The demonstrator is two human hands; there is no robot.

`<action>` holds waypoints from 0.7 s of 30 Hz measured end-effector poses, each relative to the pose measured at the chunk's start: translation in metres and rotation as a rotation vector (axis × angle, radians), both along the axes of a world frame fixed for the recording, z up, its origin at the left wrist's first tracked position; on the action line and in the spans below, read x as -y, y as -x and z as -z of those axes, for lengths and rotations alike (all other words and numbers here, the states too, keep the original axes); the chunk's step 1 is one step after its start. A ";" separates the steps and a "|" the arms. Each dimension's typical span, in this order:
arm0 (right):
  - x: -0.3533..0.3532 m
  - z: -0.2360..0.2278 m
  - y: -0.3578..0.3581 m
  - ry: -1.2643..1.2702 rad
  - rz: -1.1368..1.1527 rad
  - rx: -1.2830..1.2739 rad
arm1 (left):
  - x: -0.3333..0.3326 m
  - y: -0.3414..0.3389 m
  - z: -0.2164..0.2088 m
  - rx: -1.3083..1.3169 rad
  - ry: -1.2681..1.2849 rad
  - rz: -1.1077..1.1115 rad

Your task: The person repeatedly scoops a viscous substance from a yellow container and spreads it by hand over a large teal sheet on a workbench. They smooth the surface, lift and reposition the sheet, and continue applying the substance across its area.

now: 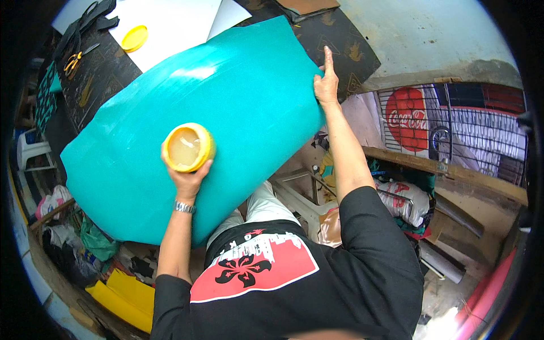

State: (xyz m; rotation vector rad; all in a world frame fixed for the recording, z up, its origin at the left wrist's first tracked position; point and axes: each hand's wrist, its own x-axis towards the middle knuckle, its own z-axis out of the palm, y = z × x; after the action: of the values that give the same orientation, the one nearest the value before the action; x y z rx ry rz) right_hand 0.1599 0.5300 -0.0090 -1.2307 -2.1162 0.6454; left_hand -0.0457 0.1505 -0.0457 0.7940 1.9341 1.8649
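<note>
A large teal sheet [249, 102] with a smooth, glossy face lies over the dark table and hangs past its near edge in front of me. My left hand [187, 178] is wrapped round an open yellow tub [211, 148], holding it above the sheet. Pale, cloudy paste [186, 149] with a light streak shows inside the tub. At the sheet's right edge is my right hand [325, 85], its index finger stretched away from me. The other fingers are curled against that edge and partly hidden.
A yellow lid [134, 38] rests on white sheets [164, 22]. Scissors with yellow-orange handles [72, 63] lie on the dark table [102, 71] at left. A white plastic chair [303, 195] stands near my legs. Bags and scraps crowd the lower left; a wire grille [453, 127] is at right.
</note>
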 end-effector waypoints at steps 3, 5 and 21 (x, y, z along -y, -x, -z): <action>0.008 -0.001 0.016 -0.254 0.071 0.376 | -0.026 -0.005 -0.003 -0.242 0.087 0.062; 0.028 -0.021 0.022 -0.283 -0.031 0.188 | -0.030 -0.007 -0.006 -0.425 0.156 0.041; 0.175 -0.074 0.096 1.795 -0.769 0.293 | -0.034 -0.012 -0.007 -0.655 0.143 -0.007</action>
State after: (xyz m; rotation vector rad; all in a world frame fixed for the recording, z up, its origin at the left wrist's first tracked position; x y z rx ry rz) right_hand 0.0639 0.3545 0.0647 -1.0600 -1.8470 3.2516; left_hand -0.0338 0.1850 -0.0389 1.4857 2.4005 1.5579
